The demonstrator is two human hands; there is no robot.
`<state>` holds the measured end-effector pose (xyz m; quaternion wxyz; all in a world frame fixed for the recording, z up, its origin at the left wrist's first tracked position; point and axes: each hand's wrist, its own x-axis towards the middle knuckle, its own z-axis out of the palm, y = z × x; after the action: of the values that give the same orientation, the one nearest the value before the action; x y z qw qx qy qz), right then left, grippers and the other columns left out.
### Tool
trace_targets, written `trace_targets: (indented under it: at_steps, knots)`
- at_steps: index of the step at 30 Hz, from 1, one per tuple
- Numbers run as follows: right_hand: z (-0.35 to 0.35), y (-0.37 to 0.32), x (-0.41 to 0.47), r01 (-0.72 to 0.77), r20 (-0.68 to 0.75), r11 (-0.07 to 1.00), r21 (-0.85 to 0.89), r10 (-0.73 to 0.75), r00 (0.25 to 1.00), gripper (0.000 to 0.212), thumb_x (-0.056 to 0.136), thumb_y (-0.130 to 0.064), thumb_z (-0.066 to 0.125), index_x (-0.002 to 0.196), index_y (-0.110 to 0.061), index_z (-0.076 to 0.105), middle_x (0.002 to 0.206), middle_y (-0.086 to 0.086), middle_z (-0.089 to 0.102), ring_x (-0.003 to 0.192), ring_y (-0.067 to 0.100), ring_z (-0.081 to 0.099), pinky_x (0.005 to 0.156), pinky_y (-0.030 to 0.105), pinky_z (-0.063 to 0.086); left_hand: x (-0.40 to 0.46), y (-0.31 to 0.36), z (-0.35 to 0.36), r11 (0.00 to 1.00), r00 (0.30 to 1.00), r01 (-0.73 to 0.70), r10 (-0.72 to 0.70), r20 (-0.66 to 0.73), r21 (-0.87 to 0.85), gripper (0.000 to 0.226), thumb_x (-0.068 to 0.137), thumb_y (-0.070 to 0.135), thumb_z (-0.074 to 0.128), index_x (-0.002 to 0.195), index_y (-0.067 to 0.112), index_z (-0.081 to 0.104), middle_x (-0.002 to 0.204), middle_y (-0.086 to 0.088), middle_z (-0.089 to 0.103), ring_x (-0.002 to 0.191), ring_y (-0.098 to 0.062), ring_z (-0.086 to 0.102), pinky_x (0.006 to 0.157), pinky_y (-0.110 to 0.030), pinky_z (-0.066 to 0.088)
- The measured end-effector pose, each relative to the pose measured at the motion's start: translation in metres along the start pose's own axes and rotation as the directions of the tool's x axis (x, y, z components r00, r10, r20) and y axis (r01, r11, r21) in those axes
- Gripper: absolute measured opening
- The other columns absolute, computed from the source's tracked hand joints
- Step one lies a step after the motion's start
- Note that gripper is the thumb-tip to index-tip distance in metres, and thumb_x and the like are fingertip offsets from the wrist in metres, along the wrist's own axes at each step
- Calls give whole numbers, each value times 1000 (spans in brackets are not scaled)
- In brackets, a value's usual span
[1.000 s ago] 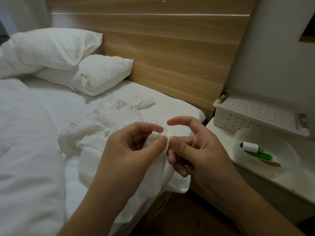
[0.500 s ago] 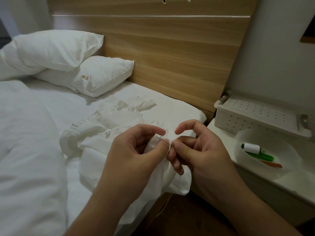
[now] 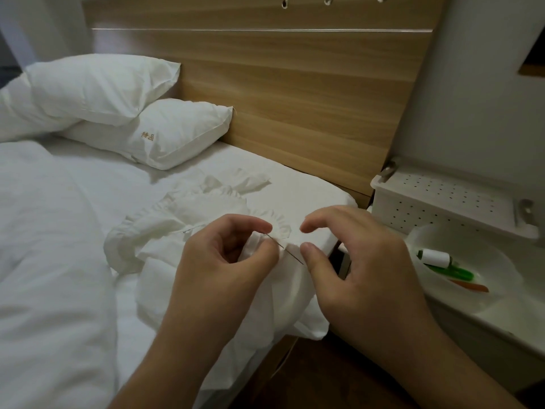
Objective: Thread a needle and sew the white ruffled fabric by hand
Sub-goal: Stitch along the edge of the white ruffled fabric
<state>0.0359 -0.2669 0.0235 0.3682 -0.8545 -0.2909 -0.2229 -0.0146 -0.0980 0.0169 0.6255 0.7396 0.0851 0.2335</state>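
The white ruffled fabric (image 3: 182, 219) lies crumpled on the bed's right edge and hangs over it. My left hand (image 3: 224, 270) pinches a gathered fold of it between thumb and forefinger. A thin dark needle (image 3: 287, 251) is stuck through that fold and slants down to the right. My right hand (image 3: 362, 270) hovers just right of the needle with thumb and forefinger apart; the thumb tip is close to the needle's lower end and holds nothing. A short dark bit of thread shows on the fabric left of my left hand.
A white bowl (image 3: 501, 293) on the bedside shelf holds a white thread spool (image 3: 436, 257), a green tool (image 3: 451, 272) and an orange one (image 3: 472, 287). Behind it stands a white perforated box (image 3: 442, 199). Two pillows (image 3: 177, 134), a duvet (image 3: 44, 261) and the wooden headboard (image 3: 295, 98) surround the work.
My right hand has let go of the needle and drawn slightly right, its thumb and forefinger spreading. The needle now stays stuck in the fold that my left hand keeps pinching.
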Motion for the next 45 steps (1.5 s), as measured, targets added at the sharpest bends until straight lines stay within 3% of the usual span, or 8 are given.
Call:
trace_targets:
  at_steps: [9,17,23,28,33,35,40,45]
  knots:
    - [4,3,3,17,80,973,229,-36,996,22,89,-14,78,105,-29,74,103,-20,71,106,5,65,86,12,48,-1,2,2,998,995,47,-44,91,-35,17,86,15,83,99,26,81,87,-8,80,89,-35,77,86,-60,63]
    - [7,3,1,-53,46,969,242,43,998,9,90,-22,76,89,-31,78,89,-22,72,93,5,67,75,20,54,2,0,0,993,986,100,-89,141,-70,15,87,17,87,97,28,84,94,-5,80,97,-28,77,94,-52,62]
    - [2,1,5,-369,131,658,656,383,915,17,90,-2,70,82,-16,77,84,-2,78,84,13,74,78,26,62,0,-1,1,998,990,48,-54,131,51,21,92,14,77,93,34,83,92,2,78,90,-22,74,82,-45,63]
    - [-4,1,11,-408,194,405,818,473,859,15,100,-5,53,96,-3,67,85,11,78,89,29,77,83,36,61,1,-1,1,983,990,-15,-11,140,182,36,96,8,68,89,41,82,90,12,75,83,-8,71,68,-21,53]
    - [-13,4,21,-378,231,254,890,465,855,17,108,-10,43,100,-4,57,68,8,52,61,25,57,65,39,60,1,3,0,979,989,-50,20,149,200,47,97,4,64,84,44,83,100,17,76,99,-1,67,70,-8,47]
    - [-15,7,22,-423,255,326,846,448,857,18,109,-11,43,98,-7,57,66,4,45,58,20,45,55,33,52,1,3,0,977,990,-64,37,134,203,49,97,2,63,82,45,83,99,14,76,100,-2,67,71,-4,45]
    - [-18,15,13,-274,307,912,305,178,935,15,92,-29,72,99,-35,60,70,-5,46,60,4,46,55,27,45,3,1,0,971,993,-79,55,108,224,52,98,0,63,80,44,84,92,8,72,95,-8,66,72,-8,47]
    - [-7,19,10,-138,282,987,-86,157,946,14,89,-46,76,93,-36,67,78,-20,62,73,3,59,68,25,56,4,0,0,963,993,-96,74,95,252,49,97,-3,63,80,37,86,83,15,65,89,0,64,71,-4,44]
